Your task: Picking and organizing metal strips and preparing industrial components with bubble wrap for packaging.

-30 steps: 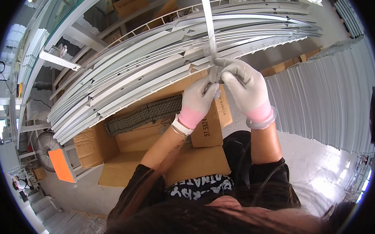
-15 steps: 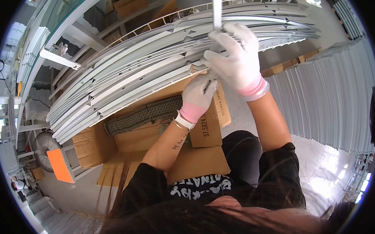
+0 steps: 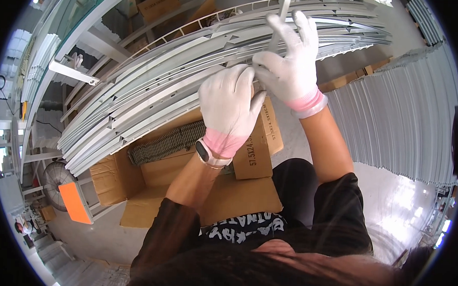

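A narrow pale strip (image 3: 284, 8) stands tilted above the rack of long white metal strips. My right hand (image 3: 291, 64), in a white glove with a pink cuff, is beside the strip, its fingers apart and raised. The strip runs down between those fingers and the thumb. Just left of it, my left hand (image 3: 226, 100), gloved alike, has its back turned up and its fingers curled in. Whatever those fingers hold is hidden. Below my left wrist, an opened cardboard box (image 3: 256, 159) contains a row of small grey metal parts (image 3: 168, 143).
Long white metal strips (image 3: 155, 80) lie stacked across the rack in front. Many pale panels (image 3: 391, 108) stand on edge at the right. A floor fan (image 3: 54, 185) and an orange panel (image 3: 75, 202) are at the left, and a white bracket (image 3: 73, 72) juts from the frame.
My left hand has turned its back upward and shifted slightly left. My right hand's fingers have spread and lifted, and the upright strip now leans to the right.
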Motion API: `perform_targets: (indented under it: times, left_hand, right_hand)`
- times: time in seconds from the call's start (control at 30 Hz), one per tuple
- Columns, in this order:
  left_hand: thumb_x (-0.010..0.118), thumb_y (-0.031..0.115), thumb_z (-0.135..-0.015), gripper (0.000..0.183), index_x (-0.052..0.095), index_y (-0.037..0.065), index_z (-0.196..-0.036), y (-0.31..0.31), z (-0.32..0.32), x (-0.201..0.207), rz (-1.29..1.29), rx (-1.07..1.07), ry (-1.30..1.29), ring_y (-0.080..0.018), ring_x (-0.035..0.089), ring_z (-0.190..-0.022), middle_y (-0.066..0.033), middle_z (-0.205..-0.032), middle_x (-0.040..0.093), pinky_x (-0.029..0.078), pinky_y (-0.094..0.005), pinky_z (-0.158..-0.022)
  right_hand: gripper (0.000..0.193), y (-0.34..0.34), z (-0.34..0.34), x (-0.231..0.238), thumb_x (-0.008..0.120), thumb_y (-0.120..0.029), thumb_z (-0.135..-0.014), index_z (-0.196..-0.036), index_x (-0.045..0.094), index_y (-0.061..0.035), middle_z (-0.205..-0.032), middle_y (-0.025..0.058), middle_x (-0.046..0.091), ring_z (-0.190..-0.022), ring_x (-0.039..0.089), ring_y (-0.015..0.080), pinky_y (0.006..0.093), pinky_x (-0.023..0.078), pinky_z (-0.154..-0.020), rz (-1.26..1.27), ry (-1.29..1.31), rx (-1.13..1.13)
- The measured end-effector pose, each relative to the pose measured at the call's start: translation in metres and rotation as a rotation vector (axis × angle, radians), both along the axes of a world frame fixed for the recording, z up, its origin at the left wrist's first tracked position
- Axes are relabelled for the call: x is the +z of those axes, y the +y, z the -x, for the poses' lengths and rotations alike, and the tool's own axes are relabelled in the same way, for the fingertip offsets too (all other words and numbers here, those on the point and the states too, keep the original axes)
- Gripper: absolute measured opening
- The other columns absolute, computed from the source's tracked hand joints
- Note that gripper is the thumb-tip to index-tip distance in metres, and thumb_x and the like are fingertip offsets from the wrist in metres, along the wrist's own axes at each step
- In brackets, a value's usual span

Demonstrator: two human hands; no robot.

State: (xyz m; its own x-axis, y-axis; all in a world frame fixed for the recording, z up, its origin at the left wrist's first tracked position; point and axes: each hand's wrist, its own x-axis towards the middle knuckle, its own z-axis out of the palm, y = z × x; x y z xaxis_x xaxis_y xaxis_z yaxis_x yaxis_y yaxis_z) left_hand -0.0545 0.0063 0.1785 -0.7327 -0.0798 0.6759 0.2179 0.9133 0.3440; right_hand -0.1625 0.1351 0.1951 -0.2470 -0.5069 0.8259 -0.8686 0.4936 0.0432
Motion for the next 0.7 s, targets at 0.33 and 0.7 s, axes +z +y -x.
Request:
perform_targets:
  times: [0.33,0.7]
  left_hand:
    - [0.077,0.023,-0.078,0.024,0.067,0.015,-0.098,0.0,0.001,-0.009,0.063,0.084,-0.124,-0.0223,0.064,-0.079,0.0023,-0.101,0.065,0.048,-0.0391,-0.067]
    - [0.077,0.022,-0.079,0.022,0.071,0.01,-0.096,-0.001,0.017,0.01,0.046,-0.1,-0.18,-0.0272,0.064,-0.075,-0.0078,-0.087,0.063,0.049,-0.0403,-0.067]
  right_hand:
    - [0.063,0.024,-0.024,-0.041,0.089,-0.015,-0.07,-0.123,0.055,-0.0067,-0.128,0.0147,0.047,-0.119,0.048,0.0313,0.0435,0.041,-0.103,0.592,-0.236,-0.149]
    - [0.025,0.021,-0.054,-0.104,0.058,-0.015,-0.101,-0.119,0.065,0.0012,-0.085,0.0036,0.066,-0.068,0.059,0.0081,0.0209,0.049,-0.065,1.101,-1.818,0.466]
